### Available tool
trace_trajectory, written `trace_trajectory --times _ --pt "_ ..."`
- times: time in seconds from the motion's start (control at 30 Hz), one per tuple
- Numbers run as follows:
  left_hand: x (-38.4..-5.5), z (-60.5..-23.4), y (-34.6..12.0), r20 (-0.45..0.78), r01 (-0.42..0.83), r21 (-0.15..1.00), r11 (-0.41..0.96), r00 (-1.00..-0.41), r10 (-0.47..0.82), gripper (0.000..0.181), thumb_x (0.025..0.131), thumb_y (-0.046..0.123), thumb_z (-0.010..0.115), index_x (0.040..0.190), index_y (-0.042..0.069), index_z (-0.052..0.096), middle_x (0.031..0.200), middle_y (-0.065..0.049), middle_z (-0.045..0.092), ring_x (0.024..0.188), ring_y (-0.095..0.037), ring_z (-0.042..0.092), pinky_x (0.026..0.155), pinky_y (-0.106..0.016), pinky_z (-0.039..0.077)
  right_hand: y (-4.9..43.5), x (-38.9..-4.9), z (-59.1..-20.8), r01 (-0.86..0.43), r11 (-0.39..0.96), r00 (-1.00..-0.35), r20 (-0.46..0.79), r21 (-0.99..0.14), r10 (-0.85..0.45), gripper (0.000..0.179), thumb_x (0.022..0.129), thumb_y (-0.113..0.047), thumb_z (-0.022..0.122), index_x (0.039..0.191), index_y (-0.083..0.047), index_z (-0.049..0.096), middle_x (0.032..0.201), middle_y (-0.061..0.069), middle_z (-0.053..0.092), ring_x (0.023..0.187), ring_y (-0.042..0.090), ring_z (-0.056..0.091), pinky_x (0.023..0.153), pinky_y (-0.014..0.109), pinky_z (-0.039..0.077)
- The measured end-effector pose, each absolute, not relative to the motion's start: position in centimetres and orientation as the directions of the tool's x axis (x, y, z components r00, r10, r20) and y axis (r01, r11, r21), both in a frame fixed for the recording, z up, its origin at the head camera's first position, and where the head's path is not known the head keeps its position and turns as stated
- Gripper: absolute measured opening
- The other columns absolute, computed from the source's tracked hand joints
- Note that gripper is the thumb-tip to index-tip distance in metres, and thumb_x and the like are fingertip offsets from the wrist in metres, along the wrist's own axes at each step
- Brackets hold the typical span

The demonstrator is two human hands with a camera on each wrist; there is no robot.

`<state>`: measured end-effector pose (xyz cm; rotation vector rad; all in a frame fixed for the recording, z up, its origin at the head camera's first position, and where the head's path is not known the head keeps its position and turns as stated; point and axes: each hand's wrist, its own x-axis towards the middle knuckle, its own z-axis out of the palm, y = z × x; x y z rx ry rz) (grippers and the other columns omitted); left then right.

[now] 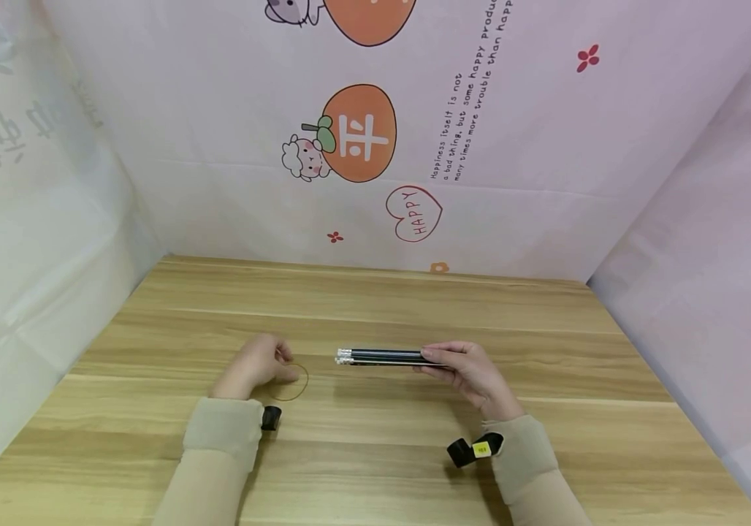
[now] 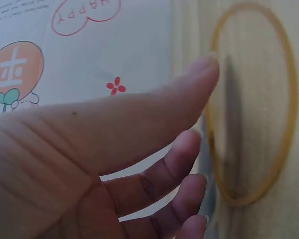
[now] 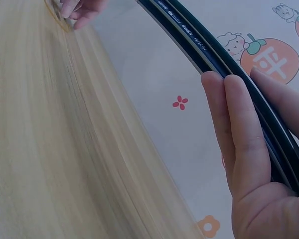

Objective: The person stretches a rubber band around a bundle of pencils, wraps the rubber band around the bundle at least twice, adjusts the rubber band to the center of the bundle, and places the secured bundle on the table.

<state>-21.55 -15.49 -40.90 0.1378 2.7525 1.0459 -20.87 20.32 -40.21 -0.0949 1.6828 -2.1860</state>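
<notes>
In the head view, my left hand (image 1: 264, 365) pinches a thin yellow-orange rubber band (image 1: 307, 381) that stands out as a round loop. Close up in the left wrist view, the thumb tip overlaps the near side of the band (image 2: 292, 99), with the fingers curled below it. My right hand (image 1: 470, 369) grips a bundle of dark pencils (image 1: 385, 356) between thumb and fingers, level above the table. Their white eraser ends point left, toward the left hand. Pale lettering runs along one pencil (image 3: 182, 25) in the right wrist view; the far ends are hidden in the palm.
Both hands are over a wood-grain table (image 1: 375, 467). A pale printed cloth (image 1: 218, 146) with orange fruit drawings and text stands along its back edge, and more cloth lines the left and right sides.
</notes>
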Motion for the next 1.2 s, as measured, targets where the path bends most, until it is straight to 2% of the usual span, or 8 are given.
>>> trace_trajectory --times 0.27,0.4,0.57,0.7,0.83,0.93,1.03,1.2 --pt "-21.5 -41.5 -15.5 -0.159 0.027 0.6 0.8 -0.976 0.152 0.015 0.082 0.015 0.08 0.082 0.007 0.067 0.083 -0.004 0.065 0.073 -0.017 0.054 0.063 -0.029 0.044 20.4 -20.9 -40.2 0.247 -0.205 -0.924 -0.167 -0.947 -0.344 0.022 0.094 0.003 0.061 0.09 -0.011 0.078 0.095 0.007 0.074 0.085 0.019 0.075 0.081 0.024 0.059" --pt "-21.5 -41.5 -15.3 -0.165 0.034 0.573 0.819 -0.974 0.156 0.017 0.085 0.016 0.075 0.073 0.009 0.066 0.072 -0.001 0.06 0.064 -0.015 0.049 0.057 -0.027 0.039 20.4 -20.9 -40.2 0.248 -0.204 -0.923 -0.167 -0.947 -0.346 0.023 0.094 0.003 0.061 0.089 -0.011 0.078 0.095 0.007 0.074 0.085 0.02 0.075 0.081 0.024 0.059" --pt "-21.7 -41.6 -15.2 -0.151 0.052 0.645 0.763 -0.969 0.194 0.016 0.09 0.02 0.07 0.082 0.008 0.066 0.077 -0.001 0.062 0.07 -0.014 0.053 0.061 -0.026 0.042 20.5 -20.9 -40.2 0.255 -0.197 -0.922 -0.177 -0.947 -0.344 0.021 0.095 0.002 0.061 0.09 -0.011 0.077 0.095 0.007 0.074 0.086 0.02 0.075 0.08 0.024 0.059" --pt "-22.2 -41.3 -15.0 -0.147 0.035 0.834 0.551 -0.948 0.282 0.02 0.097 0.017 0.063 0.104 -0.001 0.061 0.09 -0.01 0.069 0.079 -0.015 0.064 0.072 -0.029 0.054 20.6 -20.9 -40.2 0.254 -0.199 -0.923 -0.176 -0.947 -0.341 0.02 0.095 0.001 0.062 0.09 -0.011 0.077 0.094 0.007 0.074 0.085 0.019 0.075 0.081 0.024 0.059" --pt "-22.6 -40.6 -14.7 -0.107 -0.018 0.966 0.257 -0.936 0.336 0.036 0.1 0.014 0.058 0.125 -0.01 0.048 0.092 -0.014 0.069 0.074 -0.014 0.066 0.076 -0.033 0.059 20.7 -20.9 -40.0 0.26 -0.203 -0.924 -0.182 -0.944 -0.337 0.02 0.095 0.001 0.062 0.089 -0.011 0.077 0.094 0.006 0.073 0.085 0.018 0.075 0.081 0.024 0.058" --pt "-22.4 -39.9 -14.6 -0.077 -0.056 0.996 0.075 -0.947 0.313 0.041 0.102 0.016 0.055 0.132 -0.011 0.043 0.094 -0.008 0.066 0.071 -0.01 0.063 0.074 -0.031 0.059 20.7 -20.9 -39.9 0.265 -0.208 -0.925 -0.188 -0.941 -0.33 0.019 0.095 0.0 0.063 0.089 -0.011 0.077 0.094 0.006 0.073 0.085 0.019 0.075 0.081 0.023 0.058" --pt "-22.2 -39.3 -14.5 -0.057 -0.074 0.996 -0.05 -0.958 0.281 0.037 0.105 0.016 0.05 0.135 -0.006 0.046 0.102 -0.004 0.067 0.075 -0.009 0.064 0.074 -0.028 0.059 20.7 -20.9 -39.8 0.268 -0.211 -0.927 -0.192 -0.94 -0.323 0.018 0.094 0.0 0.064 0.088 -0.011 0.077 0.092 0.006 0.074 0.085 0.019 0.075 0.08 0.024 0.059" --pt "-22.0 -39.0 -14.5 -0.008 -0.037 0.994 -0.101 -0.962 0.272 0.036 0.103 0.006 0.05 0.137 -0.002 0.048 0.116 0.001 0.069 0.082 -0.01 0.069 0.069 -0.025 0.059 20.7 -20.8 -39.7 0.268 -0.21 -0.927 -0.192 -0.94 -0.323 0.018 0.094 0.0 0.063 0.088 -0.011 0.077 0.091 0.005 0.074 0.084 0.019 0.075 0.08 0.023 0.059"
